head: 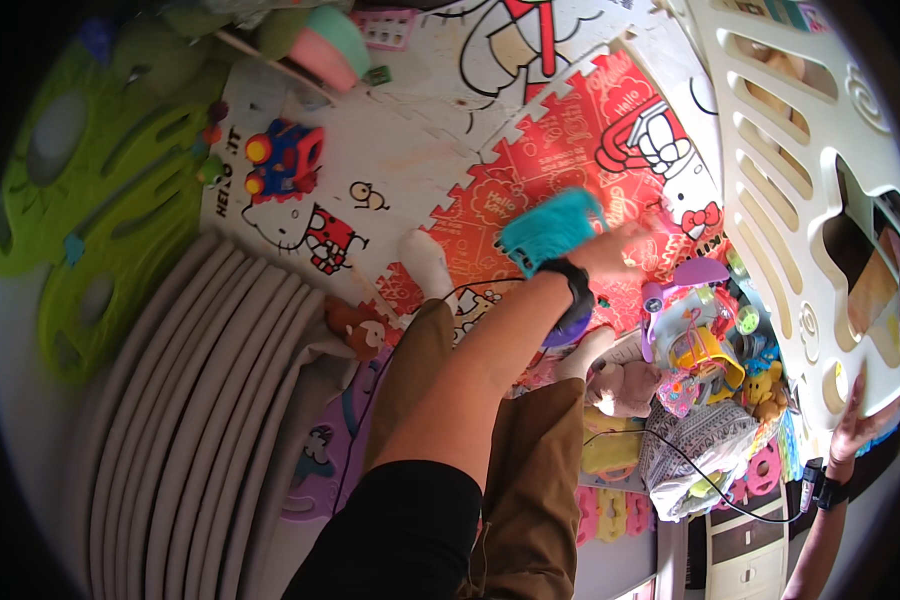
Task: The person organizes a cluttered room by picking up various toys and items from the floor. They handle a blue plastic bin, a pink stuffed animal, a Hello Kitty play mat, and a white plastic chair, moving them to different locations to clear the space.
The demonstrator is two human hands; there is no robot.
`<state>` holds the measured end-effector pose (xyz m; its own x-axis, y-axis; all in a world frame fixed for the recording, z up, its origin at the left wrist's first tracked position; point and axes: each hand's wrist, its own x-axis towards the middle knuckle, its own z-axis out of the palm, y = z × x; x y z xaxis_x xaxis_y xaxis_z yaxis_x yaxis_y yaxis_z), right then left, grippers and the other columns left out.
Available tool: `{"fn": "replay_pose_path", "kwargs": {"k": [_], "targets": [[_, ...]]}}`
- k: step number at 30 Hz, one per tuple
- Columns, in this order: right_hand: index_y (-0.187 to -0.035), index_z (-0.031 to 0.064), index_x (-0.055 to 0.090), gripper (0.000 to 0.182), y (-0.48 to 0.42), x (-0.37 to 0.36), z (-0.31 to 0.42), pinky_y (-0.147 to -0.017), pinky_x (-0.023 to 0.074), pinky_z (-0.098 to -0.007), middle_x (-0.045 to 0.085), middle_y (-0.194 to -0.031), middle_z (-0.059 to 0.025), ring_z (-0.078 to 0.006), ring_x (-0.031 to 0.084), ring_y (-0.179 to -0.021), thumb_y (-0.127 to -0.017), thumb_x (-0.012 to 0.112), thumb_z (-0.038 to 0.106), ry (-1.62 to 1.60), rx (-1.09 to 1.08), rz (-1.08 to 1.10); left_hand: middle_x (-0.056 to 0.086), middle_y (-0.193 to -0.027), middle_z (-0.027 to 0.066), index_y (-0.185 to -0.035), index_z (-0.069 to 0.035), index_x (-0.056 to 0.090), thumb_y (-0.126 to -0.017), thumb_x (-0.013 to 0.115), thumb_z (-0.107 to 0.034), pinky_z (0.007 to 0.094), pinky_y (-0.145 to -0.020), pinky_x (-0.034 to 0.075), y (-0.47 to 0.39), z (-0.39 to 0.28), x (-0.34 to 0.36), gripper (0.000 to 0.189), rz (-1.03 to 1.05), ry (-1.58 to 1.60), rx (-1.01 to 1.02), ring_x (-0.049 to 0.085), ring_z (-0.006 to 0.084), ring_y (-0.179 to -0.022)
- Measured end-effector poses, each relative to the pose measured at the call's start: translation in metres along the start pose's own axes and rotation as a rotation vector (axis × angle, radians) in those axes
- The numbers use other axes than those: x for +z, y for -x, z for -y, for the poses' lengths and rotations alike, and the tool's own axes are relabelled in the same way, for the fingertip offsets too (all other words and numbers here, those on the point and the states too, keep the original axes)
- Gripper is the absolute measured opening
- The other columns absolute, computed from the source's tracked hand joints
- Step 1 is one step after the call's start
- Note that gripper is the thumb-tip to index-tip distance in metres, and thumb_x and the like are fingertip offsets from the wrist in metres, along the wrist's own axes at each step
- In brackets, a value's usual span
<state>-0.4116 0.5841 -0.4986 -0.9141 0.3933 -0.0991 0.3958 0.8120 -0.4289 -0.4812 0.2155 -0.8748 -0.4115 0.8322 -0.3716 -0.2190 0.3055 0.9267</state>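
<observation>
My left hand, blurred and with a black band at its wrist, hovers over the red printed foam mat. Beside it is a turquoise plastic container, also blurred; whether my fingers hold its rim cannot be told. A purple rounded object shows partly under the wrist. At the far right, my right hand grips the edge of a cream plastic playpen panel. Near it, a cable with a connector hangs by the wrist strap. A purple toy fan or propeller-like piece lies right of my left hand.
Plush toys, a yellow bucket and a patterned bag are heaped at right. A blue toy vehicle sits on white mat. A grey folded pad and green panel stand left. My socked feet are between.
</observation>
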Motion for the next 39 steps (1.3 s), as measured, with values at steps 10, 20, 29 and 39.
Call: {"fn": "replay_pose_path", "kwargs": {"k": [10, 20, 29, 39], "targets": [[-0.141, -0.0005, 0.024, 0.06, -0.008, -0.005, 0.001, -0.102, 0.0375, -0.0423, 0.038, -0.137, -0.0192, -0.03, 0.045, -0.121, -0.093, 0.057, 0.013, 0.039, 0.027, 0.011, 0.038, -0.134, 0.0221, -0.143, -0.014, 0.019, -0.05, 0.086, -0.05, 0.0592, -0.101, 0.025, 0.191, 0.037, -0.347, 0.12, -1.124, -1.085, -0.803, 0.032, 0.043, -0.125], [-0.14, -0.0023, 0.025, 0.062, -0.008, 0.002, 0.017, -0.1, 0.0394, -0.0419, 0.043, -0.132, -0.0209, -0.0297, 0.047, -0.118, -0.09, 0.06, 0.01, 0.052, 0.024, -0.007, 0.06, -0.107, 0.0185, -0.132, -0.004, 0.036, -0.046, 0.082, -0.038, 0.0476, -0.075, 0.049, 0.151, 0.037, -0.267, 0.103, -0.987, -0.877, -0.472, 0.061, 0.0393, -0.087], [-0.14, -0.0034, 0.024, 0.065, -0.013, 0.036, 0.06, -0.102, 0.0366, -0.0411, 0.039, -0.132, -0.0201, -0.0292, 0.044, -0.12, -0.088, 0.061, 0.011, -0.013, -0.06, -0.038, 0.054, -0.116, 0.0229, -0.145, -0.011, 0.016, -0.053, 0.084, -0.038, 0.0487, -0.091, 0.042, 0.093, -0.031, 0.019, 0.118, -0.565, -0.177, -0.805, 0.054, 0.0378, -0.106], [-0.137, -0.0007, 0.033, 0.059, -0.025, 0.04, 0.086, -0.102, 0.0357, -0.033, 0.046, -0.13, -0.0147, -0.0221, 0.046, -0.12, -0.088, 0.064, 0.011, -0.18, -0.025, 0.004, 0.058, -0.115, 0.0231, -0.126, -0.002, 0.049, -0.072, 0.07, -0.025, 0.0424, -0.093, 0.045, 0.107, -0.097, 0.105, 0.063, -0.147, 0.067, -0.195, 0.055, 0.0378, -0.108]]}}
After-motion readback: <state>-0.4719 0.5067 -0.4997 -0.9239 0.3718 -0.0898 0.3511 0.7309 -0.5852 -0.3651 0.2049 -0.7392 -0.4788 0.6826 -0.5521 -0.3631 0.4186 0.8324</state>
